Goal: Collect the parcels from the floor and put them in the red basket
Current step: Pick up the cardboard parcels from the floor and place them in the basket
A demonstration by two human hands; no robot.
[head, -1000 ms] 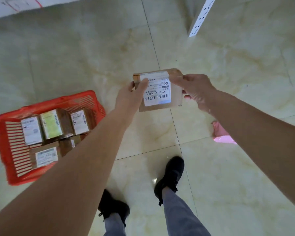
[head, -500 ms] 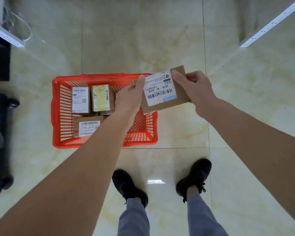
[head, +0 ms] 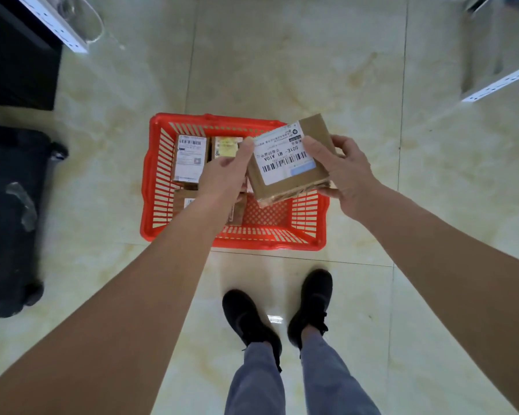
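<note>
While above the red basket, a labelled parcel, both hands' fingers grasping its sides.

Left hand and forearm cover most of the lower parcel in the red basket; only a strip of its label shows. The yellow-labelled parcel is part hidden behind that hand and the held parcel. Right hand: fingers under the held parcel out of sight. Small print on the labels too fine to read. Black suitcase cut by the left edge. Dark shelf unit cut at the top left corner. Both legs run off the bottom edge.
</note>
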